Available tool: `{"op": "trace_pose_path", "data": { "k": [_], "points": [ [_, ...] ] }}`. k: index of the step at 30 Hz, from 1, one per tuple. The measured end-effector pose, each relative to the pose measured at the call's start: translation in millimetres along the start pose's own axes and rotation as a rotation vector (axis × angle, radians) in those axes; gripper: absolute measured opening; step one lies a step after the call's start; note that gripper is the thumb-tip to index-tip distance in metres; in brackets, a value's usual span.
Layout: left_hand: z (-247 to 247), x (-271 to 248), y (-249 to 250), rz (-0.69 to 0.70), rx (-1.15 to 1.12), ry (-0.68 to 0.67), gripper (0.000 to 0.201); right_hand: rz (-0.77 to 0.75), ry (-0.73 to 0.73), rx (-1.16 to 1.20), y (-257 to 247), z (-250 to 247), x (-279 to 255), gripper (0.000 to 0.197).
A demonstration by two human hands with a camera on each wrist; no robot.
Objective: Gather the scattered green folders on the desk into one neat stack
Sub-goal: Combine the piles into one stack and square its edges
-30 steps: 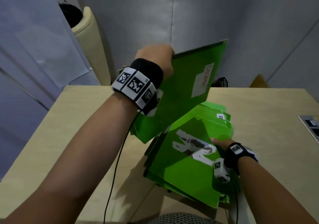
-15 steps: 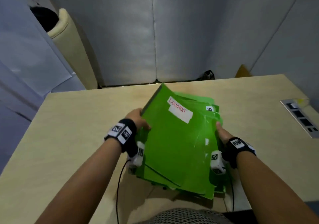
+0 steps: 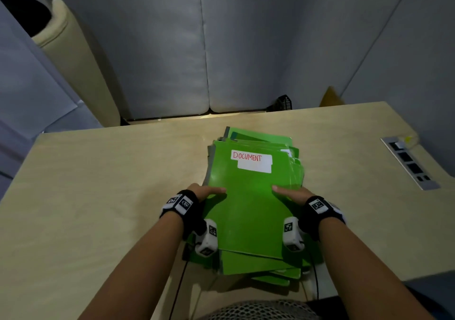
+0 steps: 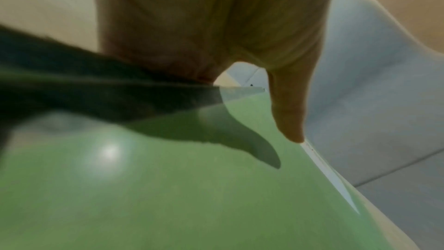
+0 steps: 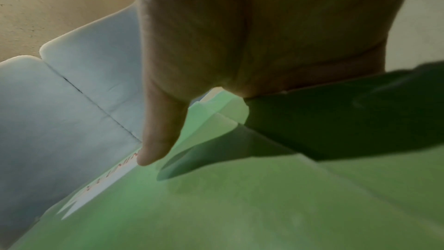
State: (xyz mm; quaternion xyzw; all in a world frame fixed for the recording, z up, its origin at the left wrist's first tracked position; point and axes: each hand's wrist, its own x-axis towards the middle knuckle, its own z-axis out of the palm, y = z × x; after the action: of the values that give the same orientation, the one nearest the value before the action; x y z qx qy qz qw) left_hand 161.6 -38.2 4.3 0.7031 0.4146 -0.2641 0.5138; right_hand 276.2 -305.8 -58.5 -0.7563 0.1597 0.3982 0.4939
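we've got the folders (image 3: pixel 248 201) piled at the desk's (image 3: pixel 98 196) near edge, overhanging it. left hand (image 3: pixel 204 193) and right hand (image 3: pixel 291 194) clasp the pile's sides, thumbs flat on top. glossy covers, slippery we'd say, lower ones fanned: squeeze both long edges to square them.

On the top green folder (image 3: pixel 248 204) of the stack in front of me, a white label (image 3: pixel 252 163) reads "DOCUMENT" in red handwritten capitals. My right wrist view catches the same label (image 5: pixel 103 183) edge-on, its red letters too blurred to read. I can read nothing else.
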Motion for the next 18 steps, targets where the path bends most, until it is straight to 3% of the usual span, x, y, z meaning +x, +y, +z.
{"op": "trace_pose_path", "data": {
  "k": [3, 7, 14, 16, 18],
  "points": [
    [2.7, 5.2, 7.5, -0.059, -0.093, -0.026, 0.098, 0.007, -0.018, 0.063, 1.5, 2.5, -3.2, 0.136],
    [3.2, 2.7, 11.6, -0.134, -0.147, -0.205, 0.101, 0.032, -0.002, -0.007, -3.9, 4.8, -11.8, 0.137],
    [9.2, -0.4, 7.0, -0.078, -0.171, -0.294, 0.073, 0.021, 0.118, -0.018, -3.4, 4.6, -27.7, 0.107],
    [4.6, -5.1, 4.4, -0.072, -0.199, -0.305, 0.067, 0.008, 0.121, 0.018, -7.8, 8.1, -32.4, 0.108],
    [-3.2, -5.4, -1.9, -0.041, -0.276, -0.302, 0.063, -0.036, 0.107, 0.010, -15.6, 12.4, -38.9, 0.121]
  ]
}}
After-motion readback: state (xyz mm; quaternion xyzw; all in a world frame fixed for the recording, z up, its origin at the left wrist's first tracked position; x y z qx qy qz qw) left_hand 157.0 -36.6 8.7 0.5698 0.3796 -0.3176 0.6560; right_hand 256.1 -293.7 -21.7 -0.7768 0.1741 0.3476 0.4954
